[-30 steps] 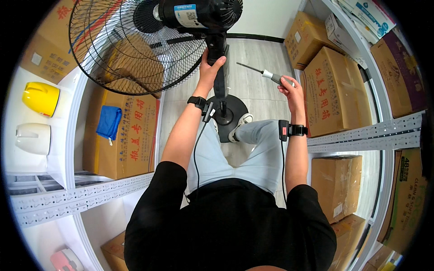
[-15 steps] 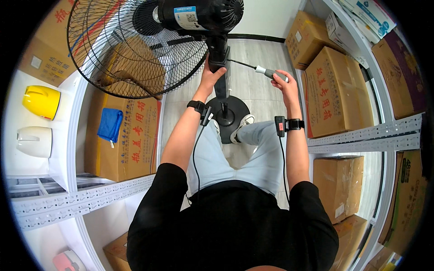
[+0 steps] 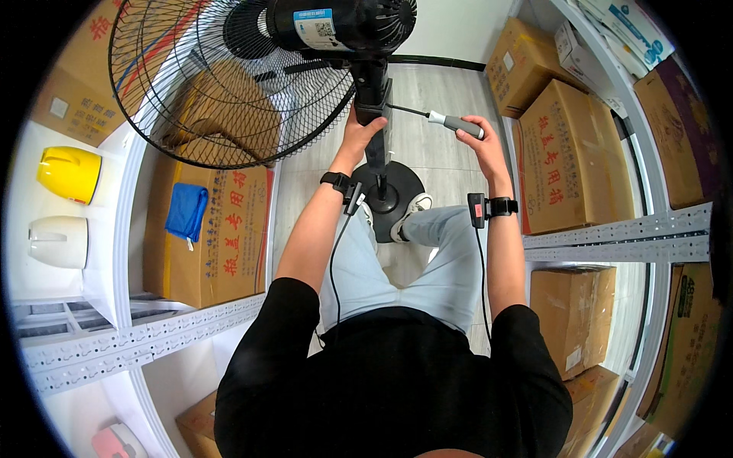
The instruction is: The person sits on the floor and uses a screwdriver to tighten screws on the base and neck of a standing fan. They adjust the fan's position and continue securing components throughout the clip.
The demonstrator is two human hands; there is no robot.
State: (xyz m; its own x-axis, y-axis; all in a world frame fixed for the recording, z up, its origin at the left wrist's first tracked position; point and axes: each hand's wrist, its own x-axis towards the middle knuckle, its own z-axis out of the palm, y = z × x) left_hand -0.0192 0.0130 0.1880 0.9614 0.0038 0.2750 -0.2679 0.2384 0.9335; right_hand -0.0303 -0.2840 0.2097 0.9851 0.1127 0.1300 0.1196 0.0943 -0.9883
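Note:
A black pedestal fan (image 3: pixel 311 30) stands in front of me, its wire cage to the left and its round base on the floor between my feet. My left hand (image 3: pixel 356 137) is wrapped around the fan's post just below the motor head, thumb across the front. In my right hand (image 3: pixel 484 145) is a screwdriver (image 3: pixel 463 126) with a grey and white handle, gripped near the handle's end. Its thin dark shaft points left, level, and the tip meets the side of the post. Whatever the tip touches there is too small to make out.
Shelving with perforated metal beams (image 3: pixel 620 243) runs along both sides. Cardboard boxes (image 3: pixel 574 156) fill the right shelves. A folded blue cloth (image 3: pixel 186 211) lies on a box at left, beside a yellow plastic container (image 3: pixel 70 175) and a white one (image 3: pixel 59 241). Cables hang from both wrist straps.
My right hand's fingers have shifted slightly on the screwdriver handle, and the handle has turned a little. The left hand keeps its hold on the post.

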